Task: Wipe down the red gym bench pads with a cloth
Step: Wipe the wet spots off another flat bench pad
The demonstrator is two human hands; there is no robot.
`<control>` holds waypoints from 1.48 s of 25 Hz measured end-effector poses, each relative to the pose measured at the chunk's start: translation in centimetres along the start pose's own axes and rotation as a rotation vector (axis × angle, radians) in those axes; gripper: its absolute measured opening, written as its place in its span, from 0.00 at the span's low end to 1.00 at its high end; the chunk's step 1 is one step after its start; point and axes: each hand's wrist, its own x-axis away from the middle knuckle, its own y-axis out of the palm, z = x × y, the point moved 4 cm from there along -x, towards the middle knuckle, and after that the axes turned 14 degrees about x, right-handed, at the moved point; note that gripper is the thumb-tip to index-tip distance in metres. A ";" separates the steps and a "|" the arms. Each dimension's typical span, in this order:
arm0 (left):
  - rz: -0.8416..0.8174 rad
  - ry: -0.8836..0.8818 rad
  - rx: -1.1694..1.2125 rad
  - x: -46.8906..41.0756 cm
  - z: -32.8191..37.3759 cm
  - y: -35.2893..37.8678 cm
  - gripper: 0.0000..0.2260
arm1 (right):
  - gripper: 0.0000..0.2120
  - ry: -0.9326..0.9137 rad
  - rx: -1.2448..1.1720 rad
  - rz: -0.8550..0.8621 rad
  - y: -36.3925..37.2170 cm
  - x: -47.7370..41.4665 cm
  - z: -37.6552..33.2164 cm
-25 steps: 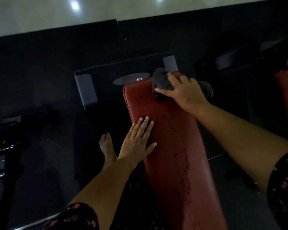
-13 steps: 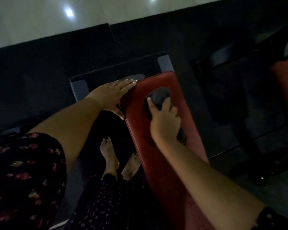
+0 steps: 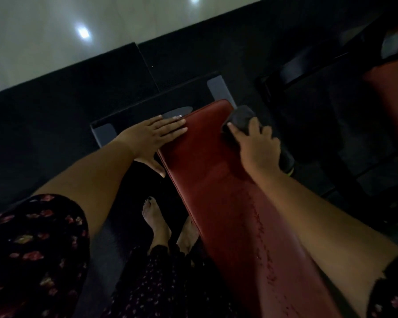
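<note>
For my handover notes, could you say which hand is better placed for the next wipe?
Likely the right hand: it grips the dark cloth at the red pad's far right edge. The left hand lies flat, holding nothing.

Red bench pad [image 3: 207,166] over dark floor [image 3: 55,115].
Bears left hand [image 3: 152,138] flat at far left edge, dark cloth [image 3: 240,117] gripped under right hand [image 3: 259,148] at far right corner.

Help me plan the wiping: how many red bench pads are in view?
2. The long red pad under the right hand holding the cloth; a second red pad at the right edge, cut off by the frame. Others may be hidden.
</note>
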 end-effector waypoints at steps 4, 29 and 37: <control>0.033 -0.031 0.069 -0.7 0.5 0.8 0.55 | 0.32 0.236 -0.124 -0.186 1.8 1.6 0.6; 0.018 0.056 0.032 0.4 5.5 0.0 0.42 | 0.31 0.449 -0.300 -0.217 1.5 8.5 -4.5; 0.066 0.155 -0.037 -0.6 5.1 -1.4 0.34 | 0.28 -0.080 -0.040 -0.027 1.4 16.2 -16.4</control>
